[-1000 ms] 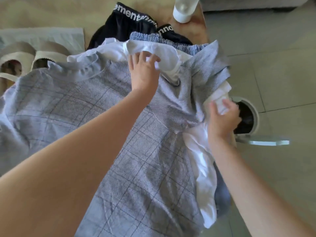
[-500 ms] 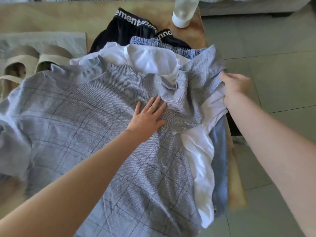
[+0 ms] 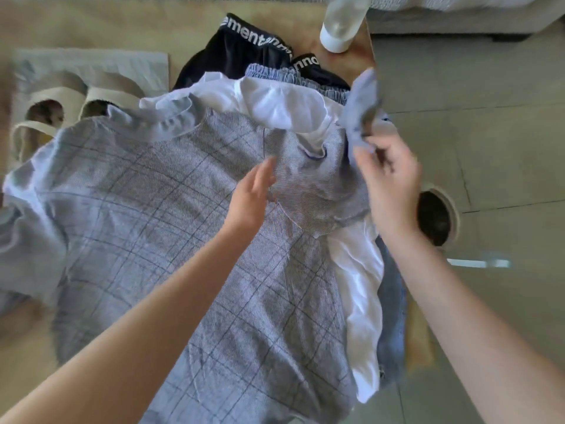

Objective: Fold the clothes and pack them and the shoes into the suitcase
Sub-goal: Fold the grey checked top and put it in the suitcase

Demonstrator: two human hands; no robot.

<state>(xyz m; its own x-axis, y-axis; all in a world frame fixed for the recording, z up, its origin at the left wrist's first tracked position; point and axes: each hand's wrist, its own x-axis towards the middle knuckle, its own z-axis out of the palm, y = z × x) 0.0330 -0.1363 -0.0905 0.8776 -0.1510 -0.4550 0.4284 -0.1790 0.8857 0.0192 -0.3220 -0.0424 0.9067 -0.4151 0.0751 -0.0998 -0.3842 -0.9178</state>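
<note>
The grey checked shirt (image 3: 153,240) lies spread on the desk (image 3: 91,22), on top of a white garment (image 3: 357,276) and a blue denim piece (image 3: 391,316). The right hand (image 3: 391,185) pinches the shirt sleeve (image 3: 362,108) and holds it raised above the pile. The left hand (image 3: 253,197) is released, fingers straight, at the shirt's middle; contact cannot be told. Black shorts (image 3: 238,53) lie beyond the pile. Beige sandals (image 3: 61,105) sit at the left.

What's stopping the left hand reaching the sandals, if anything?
Probably nothing, so yes: the left hand is open and empty, and the sandals lie mostly uncovered, the checked shirt overlapping only their near ends.
</note>
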